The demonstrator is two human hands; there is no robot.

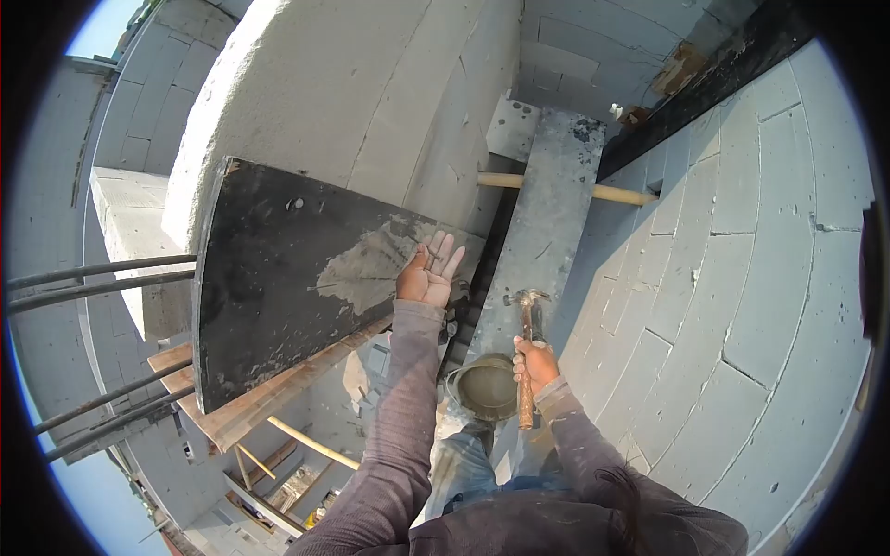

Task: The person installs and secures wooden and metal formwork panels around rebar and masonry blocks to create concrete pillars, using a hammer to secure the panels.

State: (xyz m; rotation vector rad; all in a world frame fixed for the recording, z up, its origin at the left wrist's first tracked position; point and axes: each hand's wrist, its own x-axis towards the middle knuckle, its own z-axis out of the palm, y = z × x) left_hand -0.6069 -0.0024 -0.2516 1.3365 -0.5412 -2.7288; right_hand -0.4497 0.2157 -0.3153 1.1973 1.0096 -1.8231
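Note:
My right hand (535,363) is closed around the worn brown handle of a claw hammer (527,320), its metal head pointing away from me above the plank. My left hand (429,275) is turned palm up with its fingers spread, over the right end of a black panel (269,269). Small dark marks show on the palm near the thumb; I cannot make out whether they are nails. Pale dried mortar (366,267) smears the panel beside this hand. Below the hammer, between my hands, a dark bucket (487,389) stands near my legs.
A grey, stained plank (547,213) runs away from me across a wooden pole (623,195). Block walls rise on both sides, the right wall (709,278) close to my arm. Metal rods (102,278) stick out left of the panel. A lower level (297,491) lies below left.

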